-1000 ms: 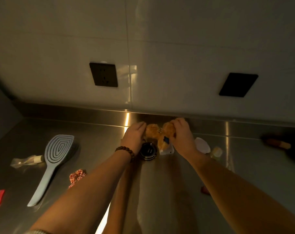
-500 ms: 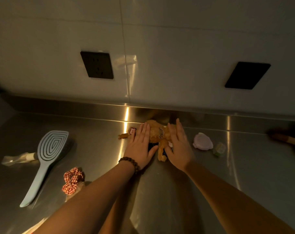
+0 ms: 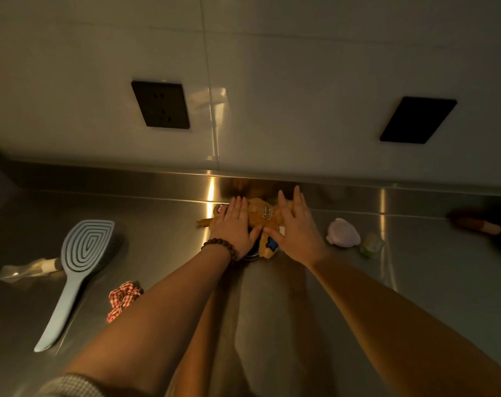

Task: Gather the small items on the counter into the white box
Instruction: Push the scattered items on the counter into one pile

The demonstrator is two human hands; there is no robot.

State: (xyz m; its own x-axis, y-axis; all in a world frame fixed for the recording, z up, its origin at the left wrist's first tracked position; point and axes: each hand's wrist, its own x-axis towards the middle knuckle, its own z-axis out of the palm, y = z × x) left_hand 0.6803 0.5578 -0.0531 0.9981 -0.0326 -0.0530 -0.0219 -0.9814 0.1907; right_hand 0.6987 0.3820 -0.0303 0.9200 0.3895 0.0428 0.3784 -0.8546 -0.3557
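As lit — hands [image 3: 235, 224] flat on plush toy [image 3: 262, 214]

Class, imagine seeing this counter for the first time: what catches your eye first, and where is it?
First, two hands, the left hand and right hand, laid flat with straight fingers on an orange plush toy at the back of the steel counter. Next, the pale blue hairbrush lying far left, with a red checked scrunchie just right of its handle.

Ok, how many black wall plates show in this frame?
2. One black plate sits on the tiled wall up left of the hands; the other black plate is up right, seen at a slant. None seem hidden.
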